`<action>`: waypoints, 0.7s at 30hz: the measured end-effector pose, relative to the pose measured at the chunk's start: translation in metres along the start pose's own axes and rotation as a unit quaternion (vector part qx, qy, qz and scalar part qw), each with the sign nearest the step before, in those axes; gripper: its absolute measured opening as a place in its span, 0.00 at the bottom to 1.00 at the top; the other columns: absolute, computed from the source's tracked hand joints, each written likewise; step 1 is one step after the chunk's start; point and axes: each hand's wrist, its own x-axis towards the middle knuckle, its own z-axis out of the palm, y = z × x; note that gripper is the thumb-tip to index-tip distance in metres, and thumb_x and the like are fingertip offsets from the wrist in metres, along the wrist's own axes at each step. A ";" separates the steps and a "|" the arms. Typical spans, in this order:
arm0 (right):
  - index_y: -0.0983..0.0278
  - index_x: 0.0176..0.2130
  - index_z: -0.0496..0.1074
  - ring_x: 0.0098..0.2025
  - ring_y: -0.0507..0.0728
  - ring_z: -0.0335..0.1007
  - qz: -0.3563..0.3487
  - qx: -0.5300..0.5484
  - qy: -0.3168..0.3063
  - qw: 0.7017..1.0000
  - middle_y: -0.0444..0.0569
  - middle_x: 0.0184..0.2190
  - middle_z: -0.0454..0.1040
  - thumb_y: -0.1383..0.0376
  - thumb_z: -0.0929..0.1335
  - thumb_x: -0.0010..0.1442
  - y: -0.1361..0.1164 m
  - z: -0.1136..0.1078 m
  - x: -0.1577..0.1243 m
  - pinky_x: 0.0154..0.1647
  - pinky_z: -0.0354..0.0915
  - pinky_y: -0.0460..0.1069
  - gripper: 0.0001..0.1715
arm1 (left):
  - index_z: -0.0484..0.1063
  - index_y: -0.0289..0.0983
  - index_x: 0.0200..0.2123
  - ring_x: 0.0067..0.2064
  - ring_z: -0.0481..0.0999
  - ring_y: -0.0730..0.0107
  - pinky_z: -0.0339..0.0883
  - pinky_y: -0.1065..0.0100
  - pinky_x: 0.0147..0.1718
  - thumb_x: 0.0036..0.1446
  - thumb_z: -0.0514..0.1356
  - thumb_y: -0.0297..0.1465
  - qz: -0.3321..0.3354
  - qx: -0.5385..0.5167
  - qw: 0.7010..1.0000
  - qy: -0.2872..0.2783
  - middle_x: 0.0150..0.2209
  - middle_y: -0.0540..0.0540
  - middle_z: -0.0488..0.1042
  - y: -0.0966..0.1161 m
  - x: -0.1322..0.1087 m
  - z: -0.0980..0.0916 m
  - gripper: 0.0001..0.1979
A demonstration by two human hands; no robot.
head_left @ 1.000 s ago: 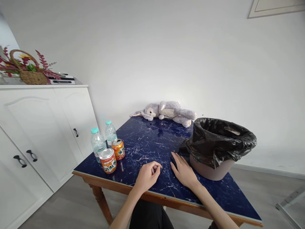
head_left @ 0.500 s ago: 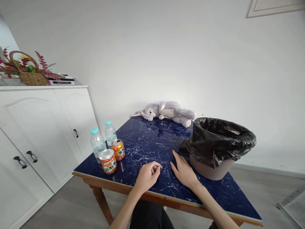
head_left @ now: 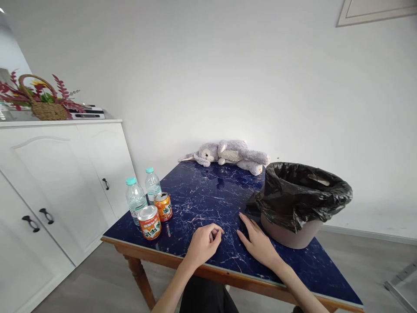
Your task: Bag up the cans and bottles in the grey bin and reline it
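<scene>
My left hand [head_left: 202, 244] rests on the dark blue table [head_left: 198, 191] near its front edge. Its fingers are loosely curled in toward the thumb, and I see nothing in them. My right hand [head_left: 259, 245] lies palm down on the tabletop with fingers stretched out, just left of a pinkish-grey trash bin [head_left: 289, 237]. A black plastic bag [head_left: 286, 206] lines the bin and folds over its rim. To the left, two clear water bottles with teal caps, one nearer [head_left: 136, 200] and one farther [head_left: 152, 184], stand upright beside two orange drink cans, one front [head_left: 150, 224] and one rear [head_left: 163, 208].
A grey plush rabbit [head_left: 228, 154] lies on its side at the table's far end, by the wall. White cabinets [head_left: 61, 174] stand at left, with a wicker flower basket [head_left: 48, 111] on top. A metal frame [head_left: 402, 278] shows on the floor at right.
My right hand has slid slightly back toward me, its fingertips farther from the bag's loose edge. My left hand stays in place. The whole view has shifted a little.
</scene>
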 end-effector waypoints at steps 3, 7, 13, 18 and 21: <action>0.55 0.71 0.64 0.70 0.64 0.66 0.024 0.107 -0.023 0.994 0.50 0.68 0.71 0.50 0.62 0.73 -0.004 -0.027 -0.033 0.70 0.66 0.59 0.33 | 0.80 0.40 0.41 0.25 0.74 0.71 0.63 0.71 0.29 0.69 0.56 0.36 0.000 0.010 1.000 -0.008 0.31 0.48 0.80 0.000 -0.001 0.000 0.13; 0.56 0.53 0.79 0.59 0.64 0.78 0.101 0.201 0.058 0.973 0.50 0.55 0.82 0.45 0.66 0.69 0.013 -0.070 -0.083 0.58 0.75 0.51 0.24 | 0.80 0.40 0.43 0.25 0.74 0.72 0.63 0.71 0.28 0.70 0.55 0.36 -0.004 0.017 1.000 -0.013 0.32 0.49 0.81 -0.001 -0.002 0.000 0.14; 0.60 0.51 0.72 0.50 0.66 0.80 0.273 0.304 0.371 0.834 0.54 0.46 0.81 0.43 0.70 0.62 0.078 -0.122 -0.103 0.58 0.74 0.63 0.29 | 0.81 0.41 0.41 0.26 0.74 0.71 0.61 0.71 0.28 0.68 0.56 0.33 0.017 0.061 0.998 -0.021 0.32 0.50 0.81 0.001 -0.003 0.000 0.12; 0.60 0.48 0.72 0.55 0.66 0.76 0.208 0.436 0.409 0.774 0.53 0.50 0.76 0.46 0.71 0.57 0.122 -0.131 -0.060 0.70 0.60 0.67 0.26 | 0.80 0.41 0.39 0.27 0.75 0.71 0.62 0.71 0.30 0.67 0.57 0.31 0.029 0.077 0.996 -0.024 0.31 0.50 0.81 0.004 -0.004 -0.001 0.11; 0.58 0.42 0.72 0.49 0.63 0.77 0.254 0.476 0.361 0.761 0.49 0.44 0.77 0.46 0.68 0.59 0.141 -0.123 -0.030 0.69 0.62 0.64 0.21 | 0.80 0.40 0.40 0.27 0.75 0.71 0.62 0.71 0.30 0.67 0.57 0.31 0.026 0.080 0.996 -0.022 0.31 0.50 0.81 0.005 -0.005 -0.001 0.11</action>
